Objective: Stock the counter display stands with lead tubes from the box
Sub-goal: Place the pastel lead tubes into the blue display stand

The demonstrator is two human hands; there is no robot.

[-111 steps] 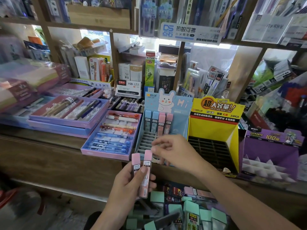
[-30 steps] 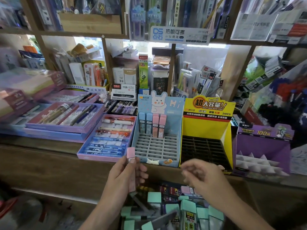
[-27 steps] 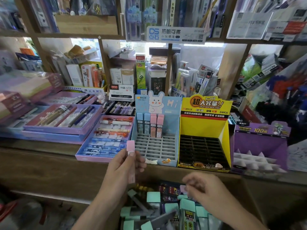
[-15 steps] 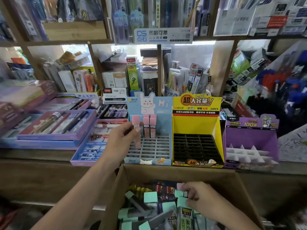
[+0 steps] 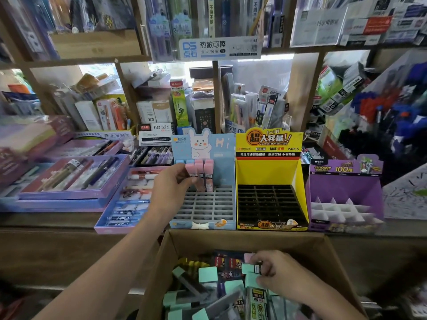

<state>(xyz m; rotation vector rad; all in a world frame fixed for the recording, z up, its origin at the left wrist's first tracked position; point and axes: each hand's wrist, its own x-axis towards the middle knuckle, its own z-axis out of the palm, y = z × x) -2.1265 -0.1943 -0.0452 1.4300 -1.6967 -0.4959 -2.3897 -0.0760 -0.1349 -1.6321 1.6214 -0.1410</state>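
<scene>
Pink and upright, a lead tube (image 5: pixel 191 170) is pinched in the fingers of the left hand (image 5: pixel 172 183). The arm reaches out long over the counter (image 5: pixel 46 221). The tube is at the back row of the blue stand (image 5: pixel 203 205), just beside two more pink tubes (image 5: pixel 209 174). The right hand (image 5: pixel 275 273) is down in the cardboard box (image 5: pixel 231 237), with its fingers curled round a green-capped tube (image 5: pixel 249 268). Next to the blue stand are a yellow stand (image 5: pixel 270 174) and a purple stand (image 5: pixel 344 190).
</scene>
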